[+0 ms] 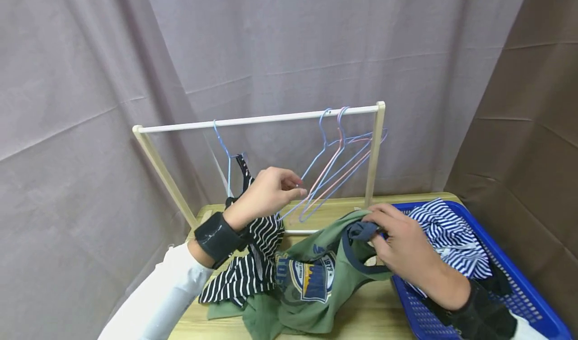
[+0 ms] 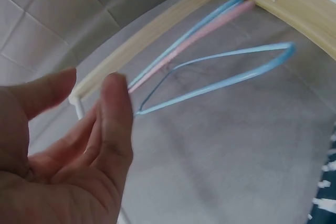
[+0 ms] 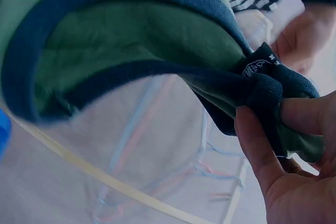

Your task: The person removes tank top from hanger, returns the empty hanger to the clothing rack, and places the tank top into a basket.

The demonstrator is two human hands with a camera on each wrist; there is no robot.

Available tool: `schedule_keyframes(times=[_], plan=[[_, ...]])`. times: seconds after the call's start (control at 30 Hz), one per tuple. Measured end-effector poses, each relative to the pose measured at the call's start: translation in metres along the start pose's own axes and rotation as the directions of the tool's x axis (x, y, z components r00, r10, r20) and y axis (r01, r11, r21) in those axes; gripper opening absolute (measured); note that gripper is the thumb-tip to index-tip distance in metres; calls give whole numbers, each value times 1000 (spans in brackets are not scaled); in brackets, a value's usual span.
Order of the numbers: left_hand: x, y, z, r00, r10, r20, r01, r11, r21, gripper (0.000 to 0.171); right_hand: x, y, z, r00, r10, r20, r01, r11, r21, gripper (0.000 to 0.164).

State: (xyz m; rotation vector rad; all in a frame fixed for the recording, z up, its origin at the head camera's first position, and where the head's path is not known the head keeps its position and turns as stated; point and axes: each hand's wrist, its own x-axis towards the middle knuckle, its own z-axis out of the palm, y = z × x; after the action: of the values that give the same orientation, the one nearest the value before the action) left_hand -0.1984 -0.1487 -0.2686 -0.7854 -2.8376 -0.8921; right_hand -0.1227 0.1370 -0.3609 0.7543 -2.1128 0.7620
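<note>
My right hand (image 1: 406, 244) pinches a green shirt (image 1: 352, 280) by its navy ribbed trim. The shirt droops to the left over the table, its printed badge face up. In the right wrist view, thumb and fingers grip bunched navy fabric (image 3: 262, 90) beside a wide ribbed opening. My left hand (image 1: 271, 189) is raised in front of the rack, thumb and fingers apart with nothing between them. Close to its fingertips are blue and pink hangers (image 1: 322, 179), and a blue hanger (image 2: 220, 85) lies just beyond them in the left wrist view.
A rack with a white rail (image 1: 271, 118) and wooden posts stands on the wooden table (image 1: 375, 315). A black-and-white striped garment (image 1: 259, 244) hangs from a blue hanger (image 1: 221, 142) at left. At right, a blue basket (image 1: 537, 305) holds striped clothing (image 1: 451, 234) and dark cloth.
</note>
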Motion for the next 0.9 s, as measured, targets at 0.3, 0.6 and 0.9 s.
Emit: schedule_keyframes(times=[0.3, 0.6, 0.9], plan=[[-34, -10, 18, 996, 42, 74, -46, 998, 44, 29, 33, -1, -43, 995, 47, -83, -52, 997, -55, 26], [-49, -30, 41, 997, 26, 69, -26, 1000, 7, 22, 62, 2, -79, 974, 64, -219, -67, 998, -10, 18], [-61, -45, 67, 998, 29, 62, -25, 997, -70, 20, 106, 8, -122, 912, 136, -387, -154, 988, -16, 16]])
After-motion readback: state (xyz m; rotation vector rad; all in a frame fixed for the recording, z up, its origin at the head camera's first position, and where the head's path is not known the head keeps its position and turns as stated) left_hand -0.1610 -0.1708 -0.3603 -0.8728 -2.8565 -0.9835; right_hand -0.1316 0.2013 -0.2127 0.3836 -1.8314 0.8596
